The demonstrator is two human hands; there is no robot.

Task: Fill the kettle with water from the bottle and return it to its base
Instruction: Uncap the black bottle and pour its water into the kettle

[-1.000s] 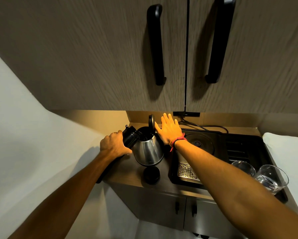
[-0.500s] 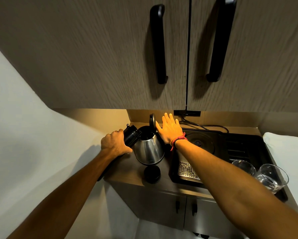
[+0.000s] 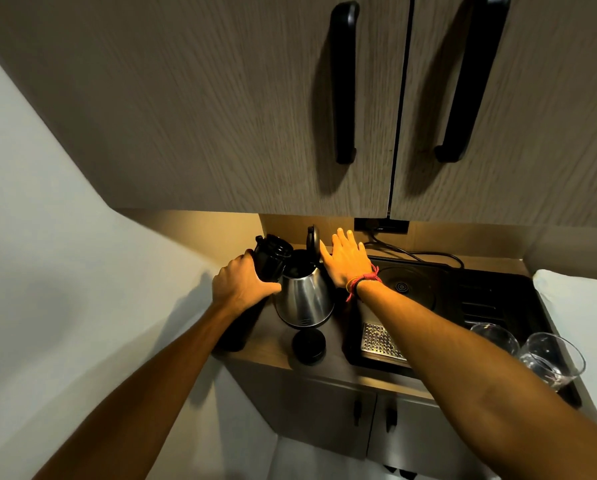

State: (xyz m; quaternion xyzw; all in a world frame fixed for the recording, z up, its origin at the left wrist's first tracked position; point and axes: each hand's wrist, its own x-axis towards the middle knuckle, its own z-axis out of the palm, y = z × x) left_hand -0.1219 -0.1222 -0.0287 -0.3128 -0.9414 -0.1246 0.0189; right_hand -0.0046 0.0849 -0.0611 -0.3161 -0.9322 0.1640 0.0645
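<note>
Kettle handle hidden — perhaps behind right hand.

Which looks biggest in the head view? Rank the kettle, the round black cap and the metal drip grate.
1. kettle
2. and 3. metal drip grate and round black cap: too alike to rank; the arm covers part of the grate.

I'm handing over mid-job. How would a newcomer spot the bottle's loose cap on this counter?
Start at the steel kettle on the wooden counter, left of the black tray. Directly in front of the kettle, near the counter's front edge, sits the cap. It is the only small, squat, round black piece lying free; nothing holds it.
</note>
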